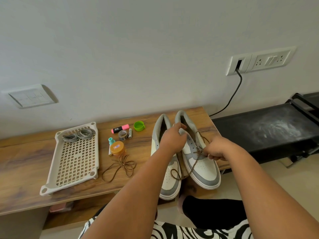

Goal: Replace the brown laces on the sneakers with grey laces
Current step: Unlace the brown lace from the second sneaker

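Two grey-and-white sneakers are set side by side at the right end of the wooden surface, toes pointing toward the near edge and overhanging it slightly. The left sneaker has empty eyelets; the right sneaker is still threaded with a brown lace, whose loose end loops down between the two shoes. The left hand is curled over the tongue and collar of the right sneaker, gripping it. The right hand is closed, the brown lace being pinched at the eyelets.

A removed brown lace is left in loose loops on open wood between the shoes and a white perforated tray, which reaches nearly to the near edge. Coiled grey laces are held in the tray's far end.

Behind the loose lace small items are clustered: a pink highlighter with unreadable black lettering, a tape roll, a battery, a green cap and an amber jar whose lid label cannot be read.
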A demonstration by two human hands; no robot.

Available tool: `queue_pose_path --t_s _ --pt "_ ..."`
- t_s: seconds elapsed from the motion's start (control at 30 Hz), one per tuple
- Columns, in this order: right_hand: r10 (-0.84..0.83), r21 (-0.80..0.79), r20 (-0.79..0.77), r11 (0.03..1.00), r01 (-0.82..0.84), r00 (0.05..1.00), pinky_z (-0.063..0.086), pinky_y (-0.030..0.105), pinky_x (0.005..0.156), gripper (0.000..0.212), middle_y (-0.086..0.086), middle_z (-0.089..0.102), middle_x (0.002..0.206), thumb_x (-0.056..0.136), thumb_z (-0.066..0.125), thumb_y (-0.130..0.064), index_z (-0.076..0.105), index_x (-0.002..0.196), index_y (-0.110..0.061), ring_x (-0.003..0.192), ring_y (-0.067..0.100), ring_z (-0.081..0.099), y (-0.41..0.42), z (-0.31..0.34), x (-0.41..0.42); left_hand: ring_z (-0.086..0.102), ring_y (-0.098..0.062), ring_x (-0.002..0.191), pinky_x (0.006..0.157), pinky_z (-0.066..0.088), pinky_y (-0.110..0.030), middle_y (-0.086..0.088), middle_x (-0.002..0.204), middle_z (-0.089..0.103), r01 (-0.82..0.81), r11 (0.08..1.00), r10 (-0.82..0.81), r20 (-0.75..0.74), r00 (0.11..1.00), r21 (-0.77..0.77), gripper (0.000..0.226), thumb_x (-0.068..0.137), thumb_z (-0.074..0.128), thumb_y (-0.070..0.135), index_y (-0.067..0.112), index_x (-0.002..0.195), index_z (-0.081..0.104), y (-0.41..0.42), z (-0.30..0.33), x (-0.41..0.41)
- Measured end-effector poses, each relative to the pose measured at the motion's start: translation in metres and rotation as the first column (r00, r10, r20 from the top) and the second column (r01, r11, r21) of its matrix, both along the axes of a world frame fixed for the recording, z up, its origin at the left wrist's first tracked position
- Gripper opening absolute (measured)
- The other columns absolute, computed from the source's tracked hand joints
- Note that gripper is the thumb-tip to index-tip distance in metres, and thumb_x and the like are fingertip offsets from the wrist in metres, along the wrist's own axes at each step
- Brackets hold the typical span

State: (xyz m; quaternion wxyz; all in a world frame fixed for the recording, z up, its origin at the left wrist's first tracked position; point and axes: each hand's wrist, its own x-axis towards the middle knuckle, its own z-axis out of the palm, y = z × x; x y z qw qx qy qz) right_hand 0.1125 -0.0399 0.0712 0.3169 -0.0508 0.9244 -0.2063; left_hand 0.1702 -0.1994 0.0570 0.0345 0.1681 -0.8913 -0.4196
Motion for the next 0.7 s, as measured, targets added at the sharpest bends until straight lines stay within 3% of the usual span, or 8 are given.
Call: queue_pose_path --t_s 0.1,0.17,0.27,0.37,0.57,0.63,0.7 --pt "0.078 0.058 -0.212 0.996 -0.067 0.974 0.044 0.025 0.062 0.027 0.004 0.060 0.097 0.088 0.061 -0.025 0.061 0.112 -0.012 0.084 0.017 0.058 -0.006 -0.006 -0.005 0.060 -0.016 0.070 0.064 0.051 -0.031 -0.001 0.079 0.063 0.139 0.981 -0.135 0.040 0.990 -0.132 0.031 0.101 0.045 0.029 0.028 0.132 0.049 0.001 -0.003 0.001" --pt "0.086 0.006 -0.238 0.996 -0.086 0.967 0.044 0.026 0.063 0.028 0.007 0.062 0.106 0.091 0.059 -0.027 0.060 0.114 -0.012 0.090 0.019 0.059 -0.012 -0.006 -0.006 0.062 -0.017 0.079 0.074 0.054 -0.034 -0.003 0.091 0.066 0.193 0.965 -0.182 0.078 0.980 -0.178 0.027 0.101 0.045 0.032 0.025 0.127 0.051 0.002 -0.003 0.001" --pt "0.125 0.006 -0.210 0.992 -0.126 0.970 0.050 0.028 0.073 0.018 0.004 0.064 0.101 0.091 0.065 -0.025 0.064 0.104 -0.013 0.090 0.017 0.061 -0.014 -0.009 -0.003 0.057 -0.017 0.078 0.069 0.047 -0.029 -0.001 0.087 0.062 0.179 0.951 -0.172 0.048 0.984 -0.252 0.018 0.100 0.049 0.036 0.020 0.109 0.051 0.004 -0.007 0.000" --pt "0.108 -0.056 -0.214 0.991 -0.122 0.971 0.042 0.021 0.060 0.007 -0.004 0.057 0.089 0.089 0.067 -0.017 0.062 0.094 -0.018 0.078 0.009 0.054 -0.007 -0.009 -0.005 0.053 -0.012 0.072 0.059 0.037 -0.023 0.003 0.080 0.058 0.063 0.961 -0.077 -0.042 0.996 -0.271 0.021 0.098 0.054 0.041 0.020 0.097 0.050 0.006 -0.011 -0.001" --pt "0.109 0.242 -0.139 0.967 -0.073 0.984 0.057 0.030 0.073 0.021 0.005 0.065 0.089 0.078 0.072 -0.022 0.064 0.095 -0.012 0.079 0.019 0.065 0.011 -0.001 -0.010 0.048 -0.016 0.085 0.070 0.037 -0.028 -0.002 0.089 0.058 -0.001 0.955 -0.009 -0.033 0.999 -0.295 0.018 0.099 0.053 0.030 0.014 0.108 0.051 0.004 -0.003 -0.005" --pt "0.121 0.194 -0.190 0.978 -0.084 0.974 0.051 0.027 0.067 0.024 0.004 0.062 0.091 0.080 0.073 -0.024 0.063 0.099 -0.013 0.079 0.016 0.060 0.006 -0.001 -0.010 0.048 -0.015 0.085 0.070 0.037 -0.028 -0.001 0.088 0.057 0.009 0.956 -0.018 -0.030 0.999 -0.295 0.019 0.099 0.053 0.031 0.014 0.109 0.051 0.003 -0.004 -0.004" --pt "0.088 0.046 -0.268 0.996 -0.078 0.959 0.042 0.023 0.058 0.023 0.001 0.060 0.088 0.084 0.071 -0.032 0.062 0.096 -0.015 0.076 0.012 0.056 -0.001 -0.006 -0.010 0.051 -0.016 0.085 0.070 0.040 -0.029 -0.003 0.089 0.059 0.013 0.957 -0.023 -0.031 0.999 -0.289 0.021 0.099 0.053 0.032 0.014 0.111 0.051 0.003 -0.006 -0.003"
